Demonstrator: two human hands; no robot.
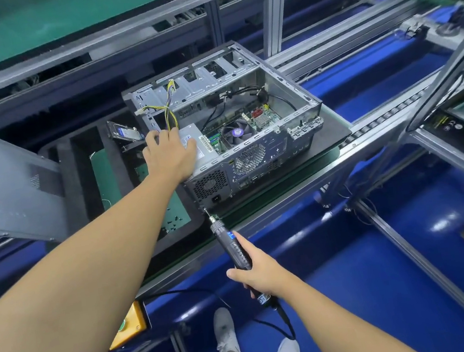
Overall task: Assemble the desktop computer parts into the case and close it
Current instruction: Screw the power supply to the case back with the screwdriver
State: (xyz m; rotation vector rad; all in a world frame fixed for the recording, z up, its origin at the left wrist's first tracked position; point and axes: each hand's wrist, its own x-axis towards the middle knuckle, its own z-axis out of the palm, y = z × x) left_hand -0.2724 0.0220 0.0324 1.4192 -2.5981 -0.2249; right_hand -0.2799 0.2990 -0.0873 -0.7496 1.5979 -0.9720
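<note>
An open metal computer case [254,156] lies on its side on a black pallet [333,132]. Inside it I see a grey power supply [196,142], a motherboard with a round fan [236,133] and loose yellow and black cables [169,107]. My left hand [168,151] rests flat on the power supply with fingers spread. My right hand [254,271] grips a black electric screwdriver [231,242]; its bit touches the case's lower rear corner under the power socket. A hard drive [124,131] leans in a foam slot left of the case.
The grey side panel [3,187] stands tilted at the left. A black foam tray [79,164] beside the case holds several small screws [172,224] on a green mat. Aluminium conveyor rails [378,127] run right. A yellow button box [129,323] sits below the bench edge.
</note>
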